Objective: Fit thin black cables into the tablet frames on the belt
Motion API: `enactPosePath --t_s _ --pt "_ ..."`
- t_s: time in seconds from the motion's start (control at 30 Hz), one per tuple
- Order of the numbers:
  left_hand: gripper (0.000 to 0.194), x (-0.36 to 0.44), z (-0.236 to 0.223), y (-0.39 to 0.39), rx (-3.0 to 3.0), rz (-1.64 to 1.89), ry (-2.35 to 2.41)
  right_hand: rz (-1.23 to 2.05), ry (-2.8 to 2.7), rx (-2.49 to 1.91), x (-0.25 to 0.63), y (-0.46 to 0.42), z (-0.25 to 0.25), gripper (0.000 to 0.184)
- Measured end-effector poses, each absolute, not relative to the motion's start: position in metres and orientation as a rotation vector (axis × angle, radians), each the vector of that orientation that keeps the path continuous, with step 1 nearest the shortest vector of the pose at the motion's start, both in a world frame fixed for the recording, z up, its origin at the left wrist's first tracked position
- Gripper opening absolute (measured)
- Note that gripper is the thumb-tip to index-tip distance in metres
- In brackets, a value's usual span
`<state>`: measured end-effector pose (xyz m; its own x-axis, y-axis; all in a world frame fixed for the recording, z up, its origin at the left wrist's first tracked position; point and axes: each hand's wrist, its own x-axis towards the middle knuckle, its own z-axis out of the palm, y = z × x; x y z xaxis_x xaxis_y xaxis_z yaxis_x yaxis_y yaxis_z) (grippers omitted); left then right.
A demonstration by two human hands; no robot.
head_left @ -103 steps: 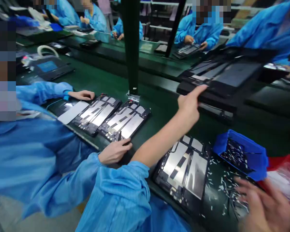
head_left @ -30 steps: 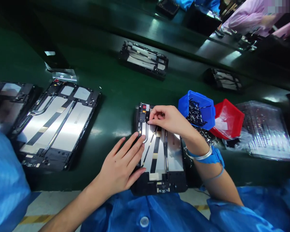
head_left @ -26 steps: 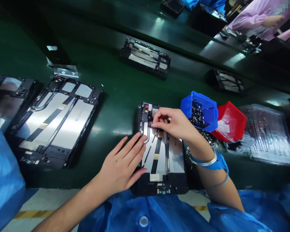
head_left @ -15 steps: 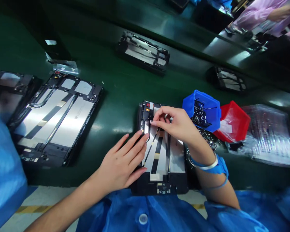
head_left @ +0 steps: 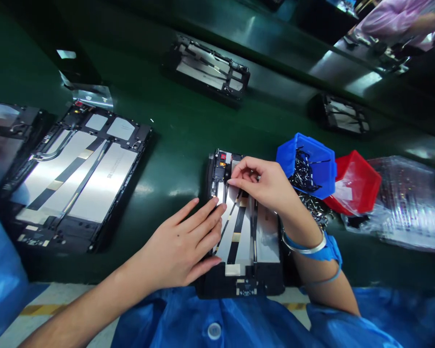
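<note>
An opened tablet housing point(head_left: 266, 246) lies in front of me on the green belt, with silver battery panels crossed by black strips. My right hand point(head_left: 264, 186), wearing a blue wrist strap, pinches at a small dark part near the housing's upper left corner, and the fingers hide most of that part. My left hand point(head_left: 181, 246) lies flat with its fingertips on the housing's left edge, holding nothing.
Two similar housings point(head_left: 76, 179) lie to the left, and more stand across the belt point(head_left: 208, 67). A blue bin of black pieces point(head_left: 306, 166), loose screws point(head_left: 315, 210), a red bin point(head_left: 353, 186) and a clear plastic bag point(head_left: 406, 203) sit right. A pink sleeve point(head_left: 398, 29) shows far right.
My left hand has slid slightly up and right along the housing's edge. My right fingers stay pinched at the same corner, and the whole view has drifted slightly.
</note>
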<state>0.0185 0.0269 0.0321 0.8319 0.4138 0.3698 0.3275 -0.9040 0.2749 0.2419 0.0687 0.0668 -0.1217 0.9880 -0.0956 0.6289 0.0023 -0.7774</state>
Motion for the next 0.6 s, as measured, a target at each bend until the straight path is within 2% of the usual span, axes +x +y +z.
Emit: enactPosePath --t_s 0.6 --pt "0.048 0.0179 0.0312 0.0333 2.826 0.562 0.510 0.747 -1.949 -1.712 0.2381 0.0670 0.0644 0.006"
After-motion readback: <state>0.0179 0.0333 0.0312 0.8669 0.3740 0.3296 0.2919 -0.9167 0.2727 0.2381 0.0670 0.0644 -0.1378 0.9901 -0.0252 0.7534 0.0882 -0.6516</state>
